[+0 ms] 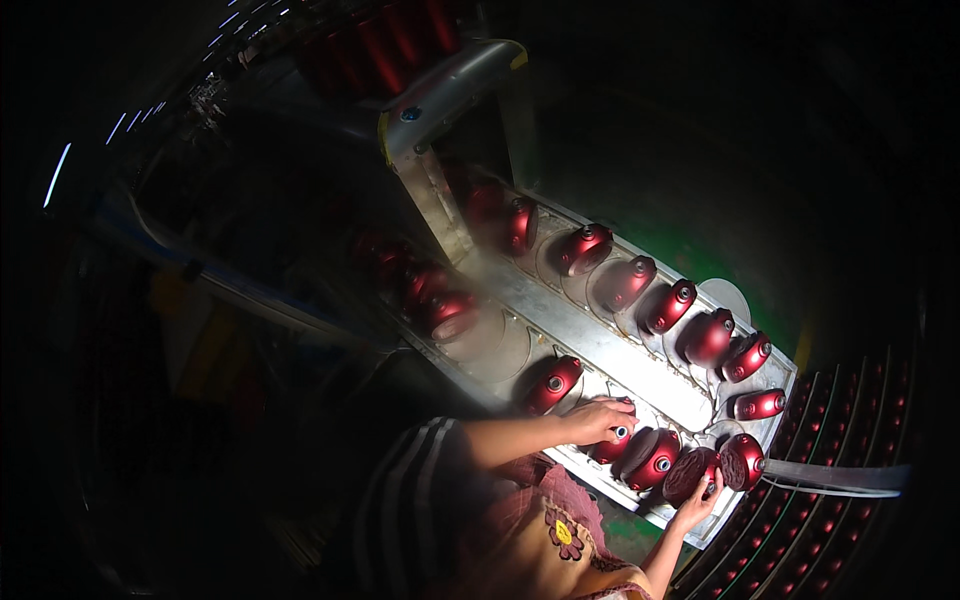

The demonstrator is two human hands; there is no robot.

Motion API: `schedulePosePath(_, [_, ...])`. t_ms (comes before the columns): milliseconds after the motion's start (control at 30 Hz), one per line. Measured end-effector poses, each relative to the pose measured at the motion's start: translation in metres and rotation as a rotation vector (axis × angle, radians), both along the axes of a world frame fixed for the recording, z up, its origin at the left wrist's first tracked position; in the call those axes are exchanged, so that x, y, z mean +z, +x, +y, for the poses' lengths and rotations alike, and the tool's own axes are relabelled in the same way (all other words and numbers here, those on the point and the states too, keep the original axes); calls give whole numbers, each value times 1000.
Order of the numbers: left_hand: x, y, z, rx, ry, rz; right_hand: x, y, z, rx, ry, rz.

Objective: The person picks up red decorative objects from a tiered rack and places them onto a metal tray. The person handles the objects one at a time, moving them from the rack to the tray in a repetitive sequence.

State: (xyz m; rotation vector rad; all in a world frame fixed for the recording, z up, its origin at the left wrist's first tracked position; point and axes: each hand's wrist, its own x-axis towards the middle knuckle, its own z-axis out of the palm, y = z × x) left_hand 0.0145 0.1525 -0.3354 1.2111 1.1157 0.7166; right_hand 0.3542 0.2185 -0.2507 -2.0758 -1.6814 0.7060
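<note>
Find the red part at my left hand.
In the head view, the red part sits lower right of centre on the table, between two red neighbours in the near row.

Left fingers touch a red shell, right fingers a second shell.

No text, brand, number or sign is legible. One small blue mark, possibly a label, is noted on the metal arch; its content is too small to read. Any marking on the glossy red housings is likewise indistinct.
</note>
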Motion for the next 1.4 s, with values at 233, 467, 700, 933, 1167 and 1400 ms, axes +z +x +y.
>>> schedulePosePath(233, [14, -19, 18, 8, 171, -54, 7, -37, -7, -184, -137, 19])
schedulePosePath(467, [51, -95, -5, 505, -73, -24, 44, -101, -23, -101, -124, 576])
schedulePosePath(700, [276, 395, -15, 267, -440, -313, 288, 337, -56, -431, -180, 634])
schedulePosePath(933, [355, 665, 69, -80, -564, -386, 367, 594, -30, -506, 11, 604])
schedulePosePath(1167, [293, 825, 225, -137, -691, -306, 336, 750, 101, -649, -59, 562])
schedulePosePath(1400, [159, 928, 486, -169, -582, -406, 266, 850, 337, -805, -28, 452])
